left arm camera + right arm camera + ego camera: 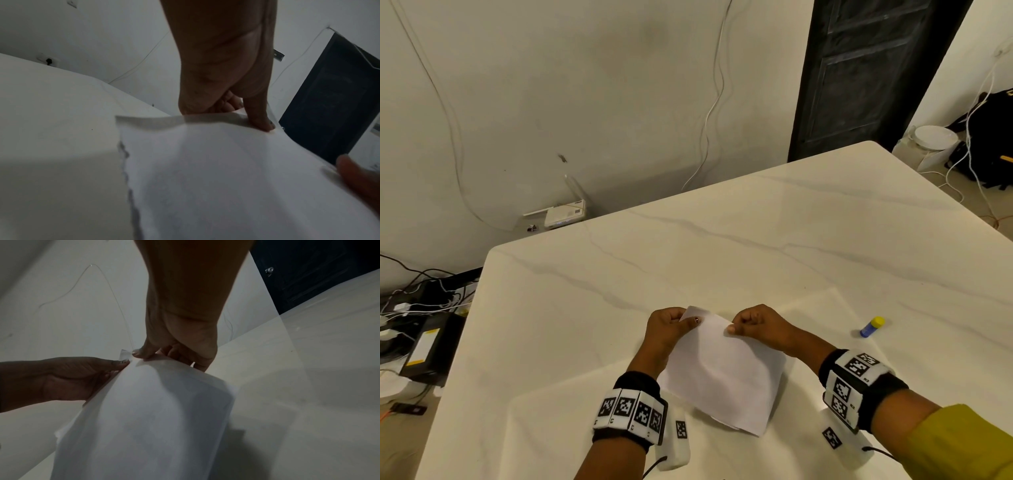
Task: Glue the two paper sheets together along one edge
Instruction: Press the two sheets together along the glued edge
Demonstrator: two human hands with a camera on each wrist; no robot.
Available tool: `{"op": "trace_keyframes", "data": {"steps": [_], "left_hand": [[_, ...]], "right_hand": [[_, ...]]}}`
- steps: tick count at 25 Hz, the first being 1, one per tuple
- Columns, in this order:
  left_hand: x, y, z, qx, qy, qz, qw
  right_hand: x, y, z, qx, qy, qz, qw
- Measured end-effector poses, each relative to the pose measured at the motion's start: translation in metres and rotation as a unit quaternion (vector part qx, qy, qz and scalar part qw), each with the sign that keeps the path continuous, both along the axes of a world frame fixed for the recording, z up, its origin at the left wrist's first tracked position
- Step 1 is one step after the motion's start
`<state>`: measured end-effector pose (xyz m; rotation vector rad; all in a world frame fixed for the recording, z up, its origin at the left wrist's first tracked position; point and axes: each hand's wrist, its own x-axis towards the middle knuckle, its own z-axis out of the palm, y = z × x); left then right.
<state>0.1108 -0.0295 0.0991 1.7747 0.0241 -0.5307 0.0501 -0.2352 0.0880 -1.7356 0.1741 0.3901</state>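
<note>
Both hands are on the paper sheets [722, 373], pinching the far edge. The left hand [669, 329] has its thumb on top and fingers curled under near the far-left corner. The right hand [753, 325] pinches the same edge just beside it. The 2 sheets hang stacked from that edge, lifted off the table [722, 240], with the near end drooping toward the person. At the near corner, a second layer peeks out under the top sheet, so they're roughly aligned, not perfectly.

My read: the pinch along 1 edge is there to press the glued seam or check that it holds. Can't see any glue line itself.

The glue stick [872, 326] lies on its side, well apart to the right, yellow cap on. It looks done with for now.
</note>
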Motion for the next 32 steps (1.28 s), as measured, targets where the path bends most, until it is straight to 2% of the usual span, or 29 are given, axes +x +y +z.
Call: {"op": "trace_keyframes", "data": {"steps": [4,8,12,15,18,22,26,32], "left_hand": [[-0.003,0.006,-0.009,-0.028,0.038,0.054,0.997],[-0.005,0.005,-0.011,-0.023,0.038,0.081,0.996],[-0.003,0.011,-0.009,-0.048,0.046,0.069,0.995],[-0.002,0.017,-0.008,-0.057,0.042,0.049,0.996],[-0.002,0.020,-0.010,-0.064,0.046,0.061,0.995],[-0.001,0.024,-0.010,-0.078,0.052,0.069,0.993],[-0.001,0.024,-0.013,-0.094,0.056,0.086,0.990],[-0.006,0.024,-0.019,-0.098,0.077,0.116,0.985]], "right_hand": [[0.001,-0.008,-0.011,-0.034,-0.004,-0.006,0.999],[0.005,-0.008,-0.010,-0.050,-0.022,0.001,0.999],[0.011,-0.013,-0.004,-0.068,-0.019,0.021,0.997],[0.009,-0.023,-0.001,-0.035,0.014,0.021,0.999],[0.006,-0.034,-0.005,0.000,0.053,0.028,0.998],[0.000,-0.046,-0.014,0.062,0.094,-0.052,0.992],[-0.001,-0.045,-0.020,0.117,0.094,-0.152,0.977],[0.005,-0.041,-0.018,0.126,0.082,-0.192,0.970]]}}
